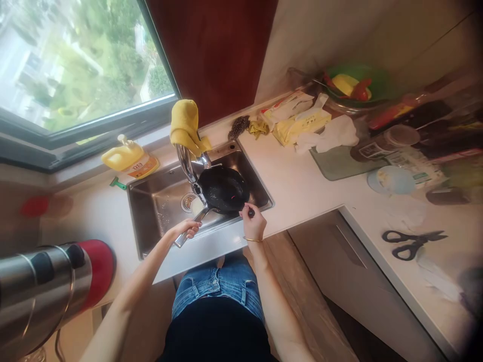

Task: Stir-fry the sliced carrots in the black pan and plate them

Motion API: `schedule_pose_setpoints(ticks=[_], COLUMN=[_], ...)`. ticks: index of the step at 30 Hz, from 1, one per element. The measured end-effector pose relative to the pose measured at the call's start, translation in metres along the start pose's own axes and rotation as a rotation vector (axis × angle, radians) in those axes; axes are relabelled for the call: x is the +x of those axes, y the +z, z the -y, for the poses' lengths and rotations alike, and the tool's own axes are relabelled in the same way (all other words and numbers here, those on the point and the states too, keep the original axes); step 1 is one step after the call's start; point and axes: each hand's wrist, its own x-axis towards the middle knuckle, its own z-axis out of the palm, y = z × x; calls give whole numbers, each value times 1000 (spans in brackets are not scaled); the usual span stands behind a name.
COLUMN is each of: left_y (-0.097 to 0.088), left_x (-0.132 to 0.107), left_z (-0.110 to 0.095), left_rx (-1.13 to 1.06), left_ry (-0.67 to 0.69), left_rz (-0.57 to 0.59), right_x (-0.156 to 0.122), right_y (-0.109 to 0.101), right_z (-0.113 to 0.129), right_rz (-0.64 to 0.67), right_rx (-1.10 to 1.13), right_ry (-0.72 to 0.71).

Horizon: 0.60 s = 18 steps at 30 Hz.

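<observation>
A black frying pan (pixel 223 190) is held over the steel sink (pixel 151 201), under the faucet (pixel 186 163). My left hand (pixel 187 229) is closed around the pan's metal handle (pixel 199 216). At the pan's near right rim, my right hand (pixel 253 221) is curled into a fist. A dark round end shows in that fist; what it belongs to is hidden. Inside the pan is a small red spot. A yellow cloth (pixel 184 125) drapes over the faucet. Partly behind the pan's handle, a pale round thing (pixel 196 206) lies by the drain.
Left of the faucet stand a yellow jug (pixel 130 160) and a green-handled tool (pixel 118 183). A scrubber (pixel 238 128) and yellow packets (pixel 302 125) lie at the back. Black scissors (pixel 411 244) rest at right. A steel appliance with a red base (pixel 100 271) is at left.
</observation>
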Motion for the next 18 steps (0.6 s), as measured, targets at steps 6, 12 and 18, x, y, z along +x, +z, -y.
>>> schedule_pose_setpoints(ticks=[6, 12, 18], left_y=[-8, -42, -73], left_x=[29, 36, 46], left_z=[17, 25, 27], left_rx=[120, 360, 569], left_ry=[23, 60, 120], left_rz=[5, -108, -268], right_x=[0, -11, -30], right_y=[21, 33, 74], right_z=[-19, -11, -12], right_rz=[18, 272, 542], right_rx=[-153, -523, -816], right_ry=[-2, 47, -13])
